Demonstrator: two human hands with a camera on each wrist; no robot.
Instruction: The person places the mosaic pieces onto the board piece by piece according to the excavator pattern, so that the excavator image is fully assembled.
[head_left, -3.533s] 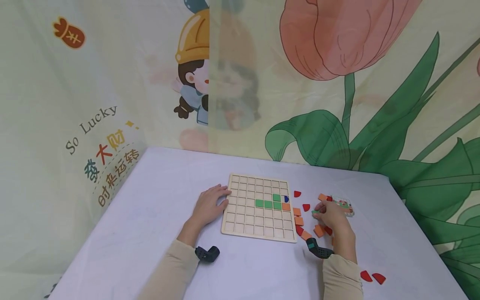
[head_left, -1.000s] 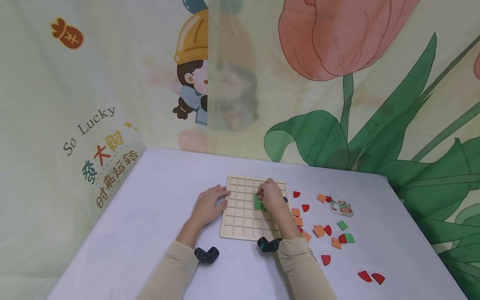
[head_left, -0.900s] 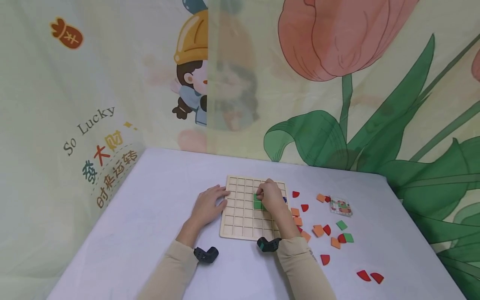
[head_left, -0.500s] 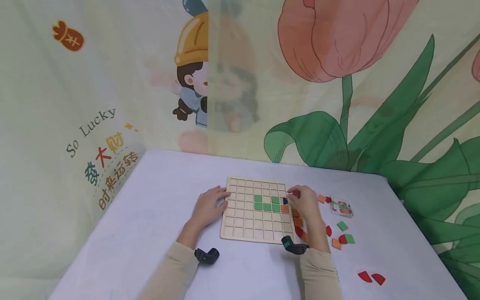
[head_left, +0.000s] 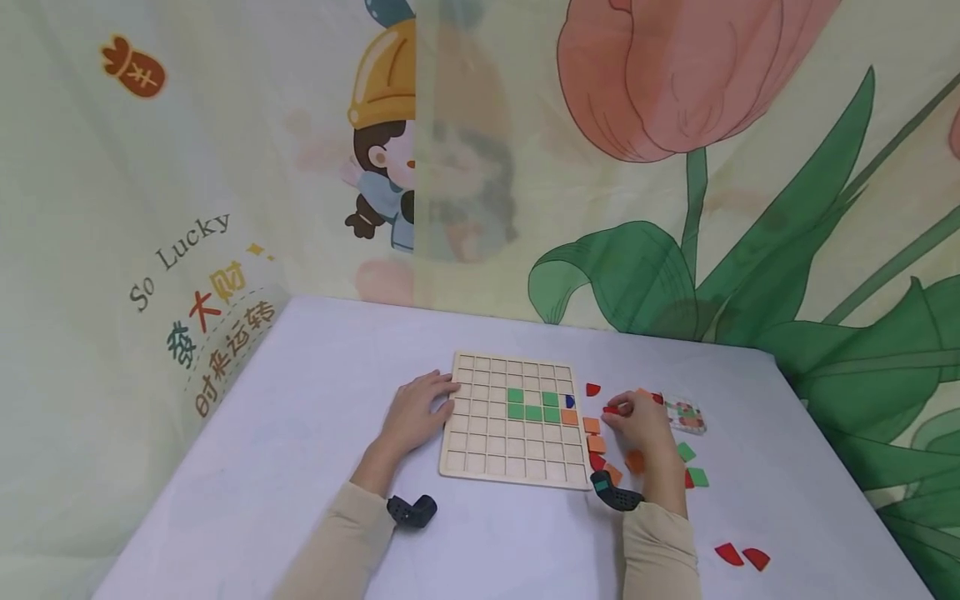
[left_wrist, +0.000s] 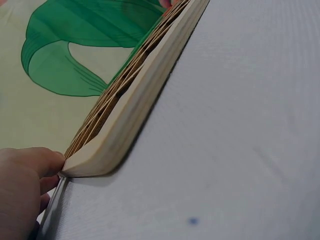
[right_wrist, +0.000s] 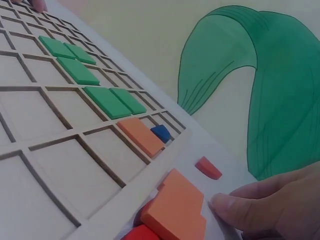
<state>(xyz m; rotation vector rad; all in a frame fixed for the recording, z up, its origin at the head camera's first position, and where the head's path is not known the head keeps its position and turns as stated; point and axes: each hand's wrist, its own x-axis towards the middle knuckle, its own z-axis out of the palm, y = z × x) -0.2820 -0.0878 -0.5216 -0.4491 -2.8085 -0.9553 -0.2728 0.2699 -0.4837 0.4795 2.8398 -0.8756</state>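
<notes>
A wooden grid board (head_left: 487, 454) lies on the table, holding several green square tiles (head_left: 533, 412), one orange tile (head_left: 569, 417) and a small blue rounded piece (head_left: 570, 402). My left hand (head_left: 420, 410) rests at the board's left edge; in the left wrist view its thumb touches the corner. Right of the board, my right hand (head_left: 641, 421) pinches a red fan-shaped piece (head_left: 611, 409) at its fingertips. In the right wrist view that hand (right_wrist: 272, 207) is beside a stack of orange tiles (right_wrist: 175, 207), and the pinched piece is hidden.
Loose orange tiles (head_left: 596, 444), another red piece (head_left: 593, 389) and green tiles (head_left: 698, 477) lie right of the board. A patterned card (head_left: 686, 414) is behind the right hand. Two red pieces (head_left: 729, 554) lie near the front right. A printed curtain hangs behind the table.
My right hand set a green tile in the board, in the row above the other greens at their left end, then moved right to the red piece. My left hand stayed put.
</notes>
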